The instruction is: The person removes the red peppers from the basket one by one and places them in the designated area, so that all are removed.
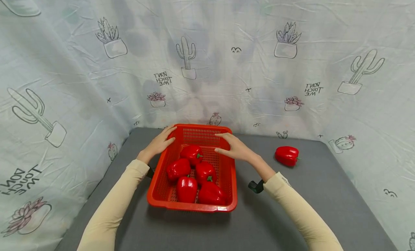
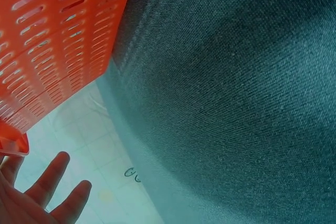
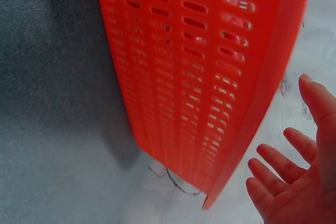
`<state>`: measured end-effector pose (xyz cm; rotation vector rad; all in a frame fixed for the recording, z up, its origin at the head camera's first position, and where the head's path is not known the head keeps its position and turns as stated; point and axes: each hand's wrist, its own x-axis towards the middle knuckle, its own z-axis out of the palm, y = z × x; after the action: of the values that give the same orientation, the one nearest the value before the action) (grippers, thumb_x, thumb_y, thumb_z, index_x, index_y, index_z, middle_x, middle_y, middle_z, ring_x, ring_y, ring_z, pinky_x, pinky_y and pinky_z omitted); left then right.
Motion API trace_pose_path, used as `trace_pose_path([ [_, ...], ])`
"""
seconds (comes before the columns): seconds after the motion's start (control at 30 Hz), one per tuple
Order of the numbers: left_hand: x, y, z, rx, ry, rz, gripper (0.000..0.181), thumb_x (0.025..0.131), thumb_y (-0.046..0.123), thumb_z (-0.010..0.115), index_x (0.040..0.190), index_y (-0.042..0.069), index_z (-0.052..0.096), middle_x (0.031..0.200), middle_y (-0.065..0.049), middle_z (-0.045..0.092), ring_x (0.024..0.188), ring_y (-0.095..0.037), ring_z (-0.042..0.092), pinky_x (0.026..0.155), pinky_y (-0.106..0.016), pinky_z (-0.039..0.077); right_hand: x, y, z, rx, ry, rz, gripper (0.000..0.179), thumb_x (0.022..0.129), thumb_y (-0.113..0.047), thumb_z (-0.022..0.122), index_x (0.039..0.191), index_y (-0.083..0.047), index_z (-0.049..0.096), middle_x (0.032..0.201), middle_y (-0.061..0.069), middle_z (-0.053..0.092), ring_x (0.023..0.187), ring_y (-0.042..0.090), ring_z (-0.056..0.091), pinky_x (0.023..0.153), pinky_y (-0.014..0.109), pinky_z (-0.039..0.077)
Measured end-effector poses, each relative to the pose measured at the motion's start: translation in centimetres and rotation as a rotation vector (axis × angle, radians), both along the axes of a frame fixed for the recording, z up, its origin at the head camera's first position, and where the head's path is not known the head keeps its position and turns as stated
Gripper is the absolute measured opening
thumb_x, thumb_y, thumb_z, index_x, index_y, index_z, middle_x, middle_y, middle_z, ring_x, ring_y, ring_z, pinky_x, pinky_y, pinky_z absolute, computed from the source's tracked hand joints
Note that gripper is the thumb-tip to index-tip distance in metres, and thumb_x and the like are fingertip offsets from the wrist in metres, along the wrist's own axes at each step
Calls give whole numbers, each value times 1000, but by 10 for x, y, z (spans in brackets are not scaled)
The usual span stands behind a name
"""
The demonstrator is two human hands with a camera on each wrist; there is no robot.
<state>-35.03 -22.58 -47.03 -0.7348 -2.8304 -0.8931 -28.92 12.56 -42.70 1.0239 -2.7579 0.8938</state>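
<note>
A red plastic basket (image 1: 191, 206) with slotted walls stands on the grey table, holding several glossy red bell peppers (image 1: 187, 189) with green stems. My left hand (image 1: 159, 142) is at the basket's far left rim, thumb over the edge and fingers extended; the left wrist view shows spread fingers (image 2: 50, 177) beside the rim, the thumb hidden. Across from it, my right hand (image 1: 236, 148) hovers by the right rim with fingers straight and nothing held. In the right wrist view a gap separates those fingers (image 3: 281, 163) from the basket wall (image 3: 173, 66).
One more red bell pepper (image 1: 287, 156) lies on its side on the grey table (image 1: 311, 193), right of the basket. Behind the table and along both sides hangs a pale curtain (image 1: 220, 74) printed with cacti. Dark wrist straps (image 1: 257, 186) sit at the cuffs.
</note>
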Motion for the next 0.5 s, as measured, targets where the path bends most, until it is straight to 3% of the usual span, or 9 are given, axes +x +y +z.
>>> trace_pose_path([
  [0.27,2,0,2,-6,8,2,54,97,22,44,146,6,27,152,-17,19,139,-36,19,108,-57,20,-6,-22,-1,75,-59,31,67,86,-47,60,140,-15,40,140,6,42,126,26,42,100,46,39],
  [0.5,2,0,2,1,-5,-2,54,97,22,45,146,7,27,153,-14,18,139,-35,18,108,-56,20,-10,-31,10,99,-99,90,67,86,-45,61,141,-15,38,142,6,41,134,25,32,105,47,32],
])
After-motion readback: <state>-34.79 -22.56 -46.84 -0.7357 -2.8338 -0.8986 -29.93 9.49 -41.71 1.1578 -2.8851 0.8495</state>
